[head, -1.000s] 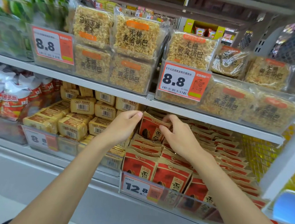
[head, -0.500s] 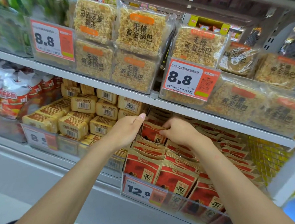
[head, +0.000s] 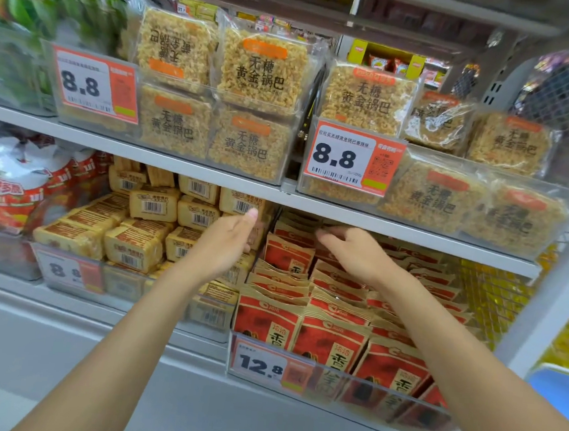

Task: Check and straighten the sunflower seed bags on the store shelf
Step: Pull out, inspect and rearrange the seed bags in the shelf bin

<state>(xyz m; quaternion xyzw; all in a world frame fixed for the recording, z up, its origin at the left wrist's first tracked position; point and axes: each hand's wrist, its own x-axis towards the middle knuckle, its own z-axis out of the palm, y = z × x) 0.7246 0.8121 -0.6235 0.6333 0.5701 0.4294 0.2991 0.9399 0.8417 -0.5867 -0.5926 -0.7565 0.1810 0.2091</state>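
A second ago I had one bag lifted between both hands at the back of the row. Now it is down among the others and I hold nothing. My left hand (head: 227, 248) is released, fingers straight and thumb up, at the centre of the frame, just beside the left edge of the stack. My right hand (head: 354, 252) hovers right of centre, its fingers loosely bent and reaching left over the rearmost packs. The tips are blurred, so I cannot tell whether they touch the tops, but nothing is pinched in them.

The red and kraft-brown paper sunflower seed bags (head: 268, 320) fill the lower middle and lower right of the frame. They stand in overlapping rows behind a clear plastic shelf front (head: 381, 392) carrying an orange and white 12.8 price tag (head: 259, 364). The rear bag (head: 288, 257) that I set back stands between my two hands, upright and face forward. I judge the left column's back end settled, with the columns further right yet to be checked. Tan block packets with barcodes (head: 153, 205) sit left of my left hand.
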